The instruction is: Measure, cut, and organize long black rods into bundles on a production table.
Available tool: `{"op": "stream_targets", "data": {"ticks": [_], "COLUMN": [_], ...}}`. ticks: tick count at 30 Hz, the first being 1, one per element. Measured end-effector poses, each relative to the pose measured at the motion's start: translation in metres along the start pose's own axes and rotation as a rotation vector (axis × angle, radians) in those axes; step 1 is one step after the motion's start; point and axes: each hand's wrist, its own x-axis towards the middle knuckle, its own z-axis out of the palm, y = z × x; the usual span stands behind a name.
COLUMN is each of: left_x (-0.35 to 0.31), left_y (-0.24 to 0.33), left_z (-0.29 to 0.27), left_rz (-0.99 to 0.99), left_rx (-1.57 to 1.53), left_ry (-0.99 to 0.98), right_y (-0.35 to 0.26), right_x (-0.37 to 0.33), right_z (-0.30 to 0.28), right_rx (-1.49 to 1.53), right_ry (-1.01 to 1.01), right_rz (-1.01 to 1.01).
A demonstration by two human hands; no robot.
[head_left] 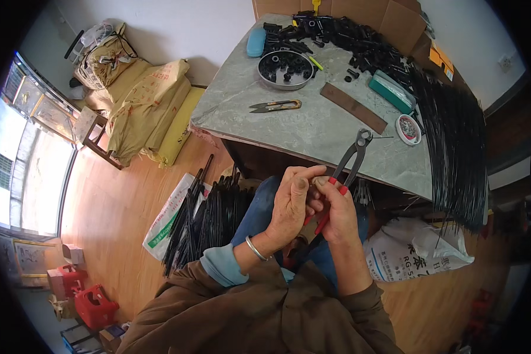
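Red-handled end-cutting pincers [354, 158] are gripped in my right hand [341, 212], its thumb raised along the handles. Their dark head points away, over the table's front edge, and a thin wire or pin lies beside it. My left hand [293, 203], with a metal bangle on its wrist, is close against the right one. Its fingers are bent together near the handles, and whatever small thing they pinch is hidden. Beyond the hands, thread snips [276, 106] and a flat brown strip [354, 108] rest on the grey table [230, 109].
A round metal tray [301, 84] of black parts stands near a heap of black fittings [360, 44]. At the right are a green box [392, 93], a small round dish [408, 130] and long black rods [454, 147]. More rods [209, 203] lean beside my left leg; sacks [153, 112] are stacked behind.
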Motion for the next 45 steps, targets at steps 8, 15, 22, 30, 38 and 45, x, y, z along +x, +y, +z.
{"op": "stream_targets", "data": {"ticks": [8,15,22,30,38,45], "left_x": [-0.002,-0.002,0.001,0.008,0.011,0.008], "left_y": [-0.001,-0.004,0.000,0.001,0.007,0.019], "left_z": [-0.001,-0.002,0.000,0.002,-0.018,-0.020], "left_rz": [0.051,0.045,-0.026,-0.028,-0.127,-0.232], "left_rx": [0.109,0.112,0.083,-0.016,-0.007,-0.081], "left_ry": [0.005,-0.004,-0.011,0.061,0.035,-0.019], "right_y": [0.003,0.002,0.003,0.023,0.026,0.004], "right_x": [-0.004,-0.004,-0.006,-0.020,-0.036,-0.043], "right_z": [0.002,0.003,0.003,0.018,0.015,0.009], "right_rx": [-0.087,-0.069,-0.055,-0.525,-0.739,-0.750], "right_ry": [0.012,0.044,0.054,0.216,-0.012,-0.201], "right_rz": [-0.020,-0.009,-0.024,-0.355,-0.434,-0.237]}}
